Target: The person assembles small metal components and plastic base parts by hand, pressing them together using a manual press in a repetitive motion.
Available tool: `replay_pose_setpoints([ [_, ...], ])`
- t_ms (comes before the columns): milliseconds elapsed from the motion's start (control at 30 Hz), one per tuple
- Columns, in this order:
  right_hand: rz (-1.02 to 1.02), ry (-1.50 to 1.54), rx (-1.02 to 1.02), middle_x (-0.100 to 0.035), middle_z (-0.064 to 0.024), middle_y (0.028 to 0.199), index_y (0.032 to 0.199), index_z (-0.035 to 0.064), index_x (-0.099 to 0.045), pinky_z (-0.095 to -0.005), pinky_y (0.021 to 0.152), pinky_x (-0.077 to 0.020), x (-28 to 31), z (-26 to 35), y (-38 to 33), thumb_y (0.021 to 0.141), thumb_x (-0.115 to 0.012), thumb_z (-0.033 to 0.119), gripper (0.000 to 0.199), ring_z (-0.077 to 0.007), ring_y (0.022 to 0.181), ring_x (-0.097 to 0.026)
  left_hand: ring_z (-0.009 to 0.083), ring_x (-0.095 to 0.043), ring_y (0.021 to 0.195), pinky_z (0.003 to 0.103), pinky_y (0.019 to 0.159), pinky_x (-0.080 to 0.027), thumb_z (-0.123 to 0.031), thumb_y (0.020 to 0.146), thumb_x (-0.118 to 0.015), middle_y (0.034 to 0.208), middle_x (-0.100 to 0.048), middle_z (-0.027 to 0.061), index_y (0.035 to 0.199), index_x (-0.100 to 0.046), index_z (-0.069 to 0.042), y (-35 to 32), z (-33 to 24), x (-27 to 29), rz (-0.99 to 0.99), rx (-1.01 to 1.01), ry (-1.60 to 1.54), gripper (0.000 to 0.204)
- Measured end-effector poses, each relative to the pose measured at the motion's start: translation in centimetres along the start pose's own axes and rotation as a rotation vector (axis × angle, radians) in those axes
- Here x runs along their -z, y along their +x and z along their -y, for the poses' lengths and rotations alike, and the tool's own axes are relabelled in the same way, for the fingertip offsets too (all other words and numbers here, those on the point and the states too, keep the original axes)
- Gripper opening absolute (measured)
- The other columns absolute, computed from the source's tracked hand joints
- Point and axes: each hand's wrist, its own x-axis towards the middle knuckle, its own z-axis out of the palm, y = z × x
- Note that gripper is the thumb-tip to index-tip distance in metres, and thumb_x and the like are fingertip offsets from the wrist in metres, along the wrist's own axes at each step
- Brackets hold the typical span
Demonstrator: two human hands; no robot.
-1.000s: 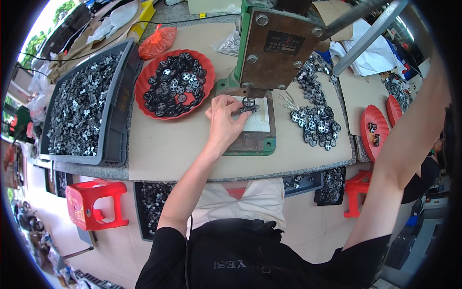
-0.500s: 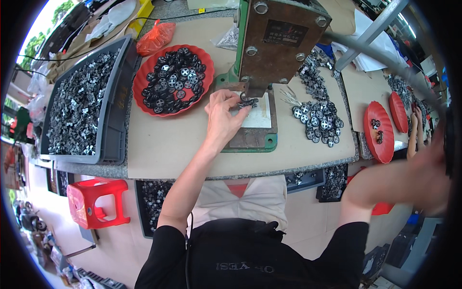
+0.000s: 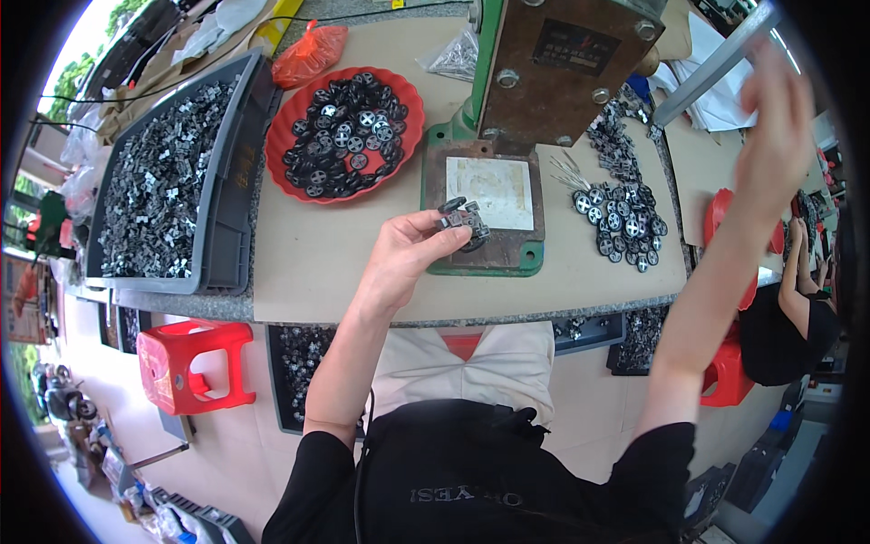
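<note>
My left hand (image 3: 408,254) pinches a small grey toy car chassis (image 3: 464,220) with black wheels between thumb and fingers. It is held over the near part of the press base (image 3: 494,258), in front of a white plate (image 3: 489,192). Above stands the brown and green press (image 3: 562,68). Raised at the far right, my right hand (image 3: 778,122) is smeared by motion, so its fingers and anything in them cannot be made out. Left of the press, a red scalloped bowl (image 3: 278,163) holds many black wheels. More wheels (image 3: 621,222) with silvery hubs lie on the right, beside thin metal pins (image 3: 569,170).
A grey crate (image 3: 222,195) of small dark parts stands at the left, near an orange-red bag (image 3: 310,56). Dark parts (image 3: 616,145) lie behind the right-hand wheels. A red stool (image 3: 195,363) is on the floor. Another person (image 3: 790,326) sits at the far right.
My left hand has drawn the chassis off the press plate toward me. My right hand has swung up from low at the right. The press's ram no longer shows over the plate.
</note>
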Motion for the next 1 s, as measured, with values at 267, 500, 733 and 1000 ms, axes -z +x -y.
replay_pose_setpoints([
  [267, 0.710, 0.778, -0.597, -0.057, -0.0058, 0.114, 0.119, 0.0052, -0.055, -0.0258, 0.068, -0.0445, -2.4, 5.5, -19.2, 0.062, -0.081, 0.008, 0.063, -0.0137, 0.085, -0.055, 0.0092, -0.060, 0.083, 0.025, 0.078, -0.047, -0.006, 0.082, -0.066, 0.091, -0.068, 0.0049, 0.100, -0.068, 0.000, -1.1, 1.6, -2.5, 0.184, 0.205, 0.063, 0.019],
  [500, 0.749, 0.535, -0.465, -0.059, -0.0058, 0.110, 0.118, 0.0047, -0.058, -0.0262, 0.071, -0.0444, -0.1, 1.9, -19.6, 0.063, -0.080, 0.011, 0.060, -0.0134, 0.085, -0.054, 0.0074, -0.058, 0.083, 0.022, 0.072, -0.047, -0.011, 0.084, -0.068, 0.095, -0.067, 0.0064, 0.111, -0.062, 0.005, -1.9, 0.8, -2.9, 0.201, 0.220, 0.256, 0.032],
  [733, 0.207, -0.302, -0.509, -0.062, -0.0081, 0.109, 0.120, 0.0010, -0.057, -0.0281, 0.077, -0.0445, 11.0, -14.4, -15.5, 0.078, -0.072, 0.016, 0.047, -0.0149, 0.095, -0.057, 0.0134, -0.063, 0.077, 0.026, 0.068, -0.048, -0.018, 0.078, -0.071, 0.087, -0.070, 0.0118, 0.100, -0.068, 0.002, 1.3, -2.2, 5.1, -0.433, -0.276, 0.958, 0.029],
  [1000, 0.219, -0.568, -0.270, -0.063, -0.0150, 0.108, 0.110, -0.0016, -0.060, -0.0337, 0.088, -0.0444, 10.8, -15.8, -15.1, 0.083, -0.068, 0.020, 0.036, -0.0252, 0.101, -0.059, 0.0325, -0.065, 0.076, 0.038, 0.072, -0.050, -0.021, 0.070, -0.075, 0.077, -0.067, 0.0188, 0.083, -0.071, -0.001, 7.5, -3.6, 10.7, -0.557, -0.184, 1.461, 0.023],
])
